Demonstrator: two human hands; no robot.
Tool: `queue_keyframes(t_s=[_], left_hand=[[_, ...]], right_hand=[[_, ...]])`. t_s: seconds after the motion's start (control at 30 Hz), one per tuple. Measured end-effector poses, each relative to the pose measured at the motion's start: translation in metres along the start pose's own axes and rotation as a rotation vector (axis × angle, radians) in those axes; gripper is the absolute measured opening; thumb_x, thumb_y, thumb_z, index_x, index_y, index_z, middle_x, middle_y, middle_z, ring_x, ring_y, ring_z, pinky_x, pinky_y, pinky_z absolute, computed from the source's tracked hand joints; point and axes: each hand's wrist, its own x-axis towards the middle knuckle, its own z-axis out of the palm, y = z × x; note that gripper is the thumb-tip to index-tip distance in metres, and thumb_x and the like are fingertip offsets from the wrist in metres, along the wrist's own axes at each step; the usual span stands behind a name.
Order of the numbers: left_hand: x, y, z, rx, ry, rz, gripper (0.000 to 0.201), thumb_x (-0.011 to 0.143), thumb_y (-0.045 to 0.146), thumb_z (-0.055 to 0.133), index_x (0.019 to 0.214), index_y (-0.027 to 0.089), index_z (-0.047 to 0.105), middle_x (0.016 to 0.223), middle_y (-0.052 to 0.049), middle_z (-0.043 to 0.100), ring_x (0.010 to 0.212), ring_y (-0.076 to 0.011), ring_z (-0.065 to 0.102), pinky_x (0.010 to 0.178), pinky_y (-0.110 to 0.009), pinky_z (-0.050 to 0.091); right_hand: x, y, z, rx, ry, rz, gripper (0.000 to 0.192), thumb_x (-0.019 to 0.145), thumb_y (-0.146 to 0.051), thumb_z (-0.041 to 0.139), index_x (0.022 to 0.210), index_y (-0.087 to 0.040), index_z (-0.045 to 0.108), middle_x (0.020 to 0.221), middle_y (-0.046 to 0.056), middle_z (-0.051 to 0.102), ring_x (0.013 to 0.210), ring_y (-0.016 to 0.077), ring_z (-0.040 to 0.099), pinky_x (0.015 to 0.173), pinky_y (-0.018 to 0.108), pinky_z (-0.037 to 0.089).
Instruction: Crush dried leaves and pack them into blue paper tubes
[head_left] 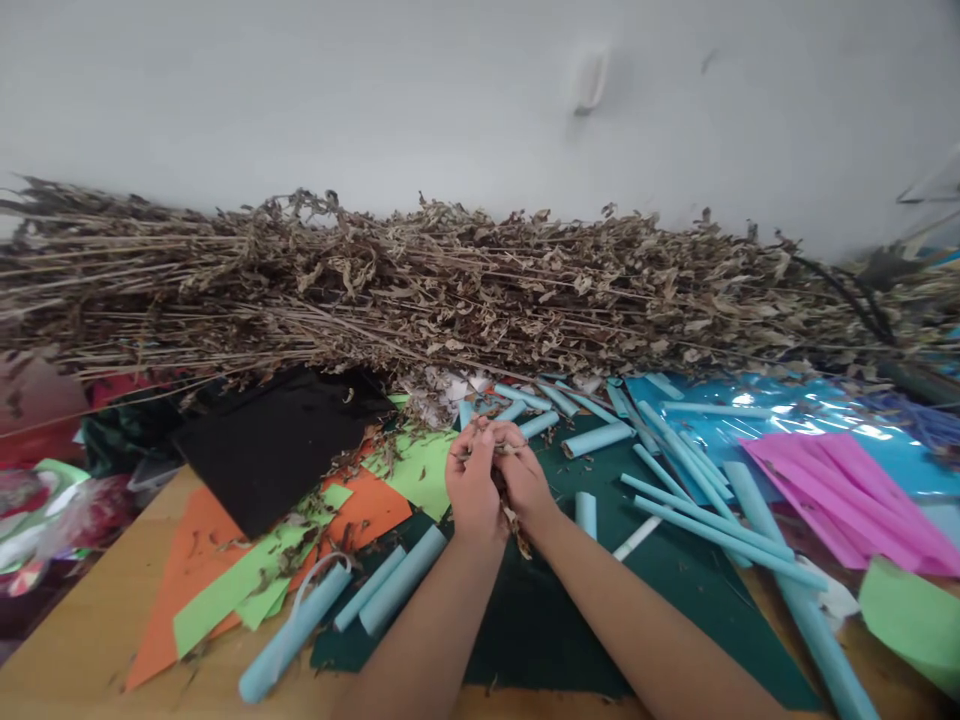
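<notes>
Both hands (pixel 495 475) — fingers closed on dried stem (pixel 512 512)

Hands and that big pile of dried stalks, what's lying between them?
In the head view, a few short light-blue paper rolls and pale dry crumbs lie between the hands, left hand and right hand, and the dried stalks.

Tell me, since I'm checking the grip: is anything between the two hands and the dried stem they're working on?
Nothing visible. The left hand and right hand are pressed together over the dark green sheet, both closed directly on the dried stem, whose leafy end hangs below them. The light blue paper rolls lie clear, to the sides.
</notes>
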Motion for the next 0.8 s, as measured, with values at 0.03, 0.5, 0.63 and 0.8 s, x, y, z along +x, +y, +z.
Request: queue_keyframes(t_s=[0.03, 0.5, 0.63, 0.8], left_hand=[[0.001, 0.001, -0.003, -0.010, 0.012, 0.036, 0.019, 0.061, 0.025, 0.057, 0.059, 0.016, 0.040, 0.074, 0.001, 0.058, 0.072, -0.0107, 0.057, 0.066, -0.022, 0.045], [-0.004, -0.007, -0.016, 0.289, -0.309, 0.240, 0.024, 0.076, 0.025, 0.047, 0.099, 0.022, 0.056, 0.111, -0.004, 0.053, 0.107, -0.0165, 0.045, 0.093, -0.029, 0.033], [-0.020, -0.018, -0.012, 0.305, -0.464, 0.353, 0.035, 0.077, 0.036, 0.044, 0.107, 0.020, 0.054, 0.122, -0.006, 0.045, 0.117, -0.0209, 0.034, 0.101, -0.035, 0.022], [-0.021, -0.029, -0.012, 0.303, -0.380, 0.390, 0.038, 0.068, 0.039, 0.056, 0.100, 0.019, 0.052, 0.110, -0.008, 0.049, 0.106, -0.0214, 0.043, 0.094, -0.034, 0.032]], right_hand=[[-0.001, 0.000, 0.003, -0.012, -0.024, -0.013, 0.009, 0.065, -0.028, 0.044, 0.063, -0.020, 0.045, 0.096, 0.004, 0.054, 0.098, 0.0184, 0.047, 0.086, 0.032, 0.036], [-0.018, -0.003, 0.004, 0.010, 0.096, -0.112, 0.046, 0.077, -0.049, 0.034, 0.113, -0.020, 0.035, 0.121, 0.013, 0.042, 0.108, 0.0212, 0.044, 0.086, 0.037, 0.038], [0.000, -0.013, -0.008, 0.122, 0.249, -0.054, 0.034, 0.078, -0.047, 0.035, 0.089, -0.019, 0.051, 0.105, 0.009, 0.055, 0.096, 0.0188, 0.052, 0.083, 0.036, 0.041], [0.001, -0.013, -0.011, 0.133, 0.213, -0.038, 0.028, 0.078, -0.042, 0.040, 0.087, -0.019, 0.055, 0.100, 0.007, 0.058, 0.092, 0.0178, 0.054, 0.082, 0.035, 0.042]])
